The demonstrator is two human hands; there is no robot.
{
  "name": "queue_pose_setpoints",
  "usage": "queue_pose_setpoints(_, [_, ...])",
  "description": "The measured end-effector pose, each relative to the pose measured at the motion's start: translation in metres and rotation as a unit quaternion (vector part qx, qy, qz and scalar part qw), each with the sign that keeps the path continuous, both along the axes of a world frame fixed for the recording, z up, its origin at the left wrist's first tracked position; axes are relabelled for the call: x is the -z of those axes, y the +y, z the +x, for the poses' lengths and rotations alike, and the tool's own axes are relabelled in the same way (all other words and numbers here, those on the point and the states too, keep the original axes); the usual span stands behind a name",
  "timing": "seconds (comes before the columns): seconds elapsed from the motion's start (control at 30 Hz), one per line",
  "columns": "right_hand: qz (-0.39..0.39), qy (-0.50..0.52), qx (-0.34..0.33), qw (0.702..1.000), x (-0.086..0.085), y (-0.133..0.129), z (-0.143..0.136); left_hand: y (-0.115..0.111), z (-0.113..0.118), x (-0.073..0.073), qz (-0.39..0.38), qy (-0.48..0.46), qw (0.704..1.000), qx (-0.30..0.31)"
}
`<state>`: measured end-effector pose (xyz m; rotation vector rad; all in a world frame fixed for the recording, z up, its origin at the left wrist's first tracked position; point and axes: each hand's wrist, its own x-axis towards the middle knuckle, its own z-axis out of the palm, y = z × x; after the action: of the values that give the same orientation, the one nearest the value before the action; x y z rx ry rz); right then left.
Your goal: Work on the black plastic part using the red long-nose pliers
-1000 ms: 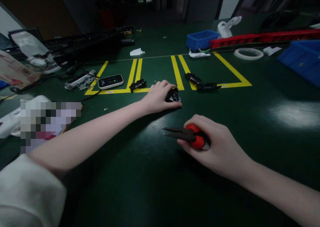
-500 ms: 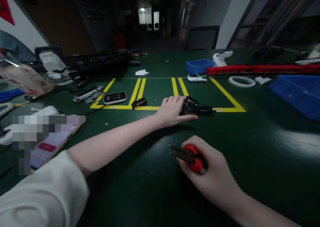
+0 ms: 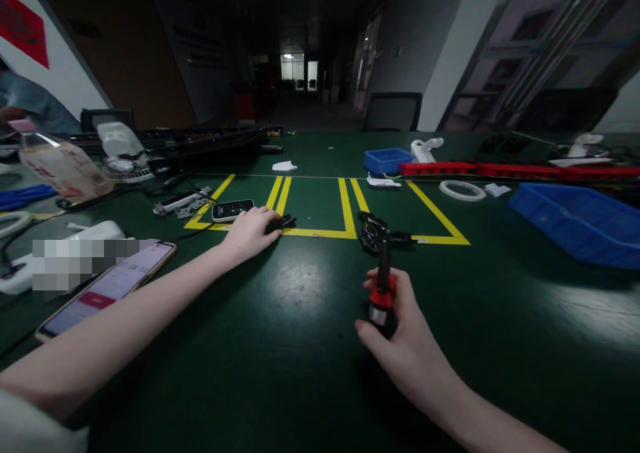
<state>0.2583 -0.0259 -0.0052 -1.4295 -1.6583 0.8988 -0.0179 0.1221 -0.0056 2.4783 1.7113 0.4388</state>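
My left hand [image 3: 251, 234] reaches forward to a small black part [image 3: 287, 222] on the yellow tape line. Its thumb and fingers close around the part's left end, which they cover. In my right hand [image 3: 407, 326] is a pair of pliers [image 3: 384, 276] with red grips and dark jaws. The pliers are seen nearly edge-on, with their tips pointing away from me. Just beyond those tips lies a cluster of several black parts [image 3: 373, 230], partly across the tape.
Yellow tape [image 3: 330, 234] marks sections on the green table. Left are a phone [image 3: 107, 286], a small black-faced device [image 3: 231, 210] and a bottle [image 3: 60, 163]. Right are a blue bin [image 3: 575, 223], a white ring [image 3: 463, 190] and a red strip [image 3: 500, 170]. Someone's sleeve [image 3: 35, 103] shows far left.
My left hand has moved left from the black cluster to the separate black part. My right hand has turned the pliers from pointing left to pointing forward. The view has tilted up slightly.
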Motion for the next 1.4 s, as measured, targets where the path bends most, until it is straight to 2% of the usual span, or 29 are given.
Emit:
queue_pose_setpoints(0.1, [-0.013,0.001,-0.007,1.000,0.001,0.000,0.002,-0.014,0.002,-0.004,-0.027,-0.044,0.998,0.032])
queue_pose_setpoints(0.37, [-0.003,-0.020,-0.009,1.000,0.005,0.014,0.008,-0.099,-0.007,-0.001,-0.137,-0.132,0.976,0.103])
queue_pose_setpoints(0.5, [0.001,-0.056,-0.019,0.998,0.007,0.017,0.008,-0.122,-0.006,-0.002,-0.173,-0.187,0.960,0.113])
queue_pose_setpoints(0.7, [0.042,-0.075,-0.034,0.996,0.003,0.016,0.007,-0.124,-0.003,-0.006,-0.189,-0.212,0.950,0.131])
queue_pose_setpoints(0.83, [0.067,-0.074,-0.020,0.995,0.005,0.016,0.007,-0.125,-0.002,-0.005,-0.184,-0.214,0.951,0.129])
queue_pose_setpoints(0.97, [0.100,-0.078,-0.031,0.991,0.011,0.013,0.009,-0.129,-0.002,0.000,-0.132,-0.237,0.956,0.111])
queue_pose_setpoints(1.03, [0.128,-0.084,-0.058,0.987,0.013,0.010,0.010,-0.130,-0.002,0.002,-0.095,-0.248,0.956,0.127])
queue_pose_setpoints(1.1, [0.202,-0.113,-0.107,0.967,0.013,0.008,0.010,-0.132,-0.003,0.002,-0.067,-0.245,0.954,0.162])
queue_pose_setpoints(1.23, [0.378,-0.185,-0.180,0.889,0.010,0.005,0.008,-0.134,-0.005,0.000,-0.016,-0.190,0.953,0.235])
queue_pose_setpoints(1.3, [0.390,-0.190,-0.172,0.884,0.009,0.004,0.008,-0.135,-0.006,-0.001,0.003,-0.171,0.952,0.252])
queue_pose_setpoints(1.4, [0.359,-0.199,-0.150,0.899,0.009,0.004,0.008,-0.136,-0.008,-0.003,0.027,-0.152,0.958,0.241])
